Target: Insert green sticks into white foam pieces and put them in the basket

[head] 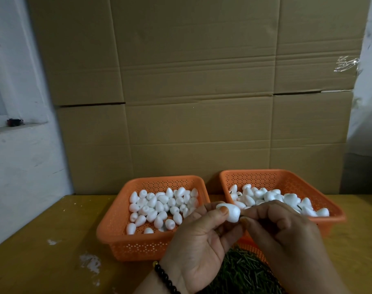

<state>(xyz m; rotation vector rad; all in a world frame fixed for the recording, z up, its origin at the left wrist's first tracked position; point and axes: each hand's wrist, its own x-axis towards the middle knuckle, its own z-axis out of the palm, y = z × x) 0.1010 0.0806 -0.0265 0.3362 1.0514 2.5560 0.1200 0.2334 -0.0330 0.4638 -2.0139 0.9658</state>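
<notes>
A wall of cardboard boxes (193,85) stood behind the yellow table (43,240). The left hand (199,240) pinched a white foam piece (230,212) between two orange baskets (138,238) (286,179) of foam pieces; the right hand (286,232) pinched at its end, the stick hidden. Green sticks (242,272) lay below the hands.

— Left hand (199,236)?
— Pinching a white foam piece (230,212) between thumb and fingers, beaded bracelet (166,277) at the wrist.
— Right hand (286,234)?
— Curled, fingertips touching the foam piece's right end.
— Behind them?
— Two orange baskets on the yellow table (43,240): left basket (117,234) and right basket (286,179), both with foam pieces.
— Below the hands?
— Heaped green sticks (242,272).
</notes>
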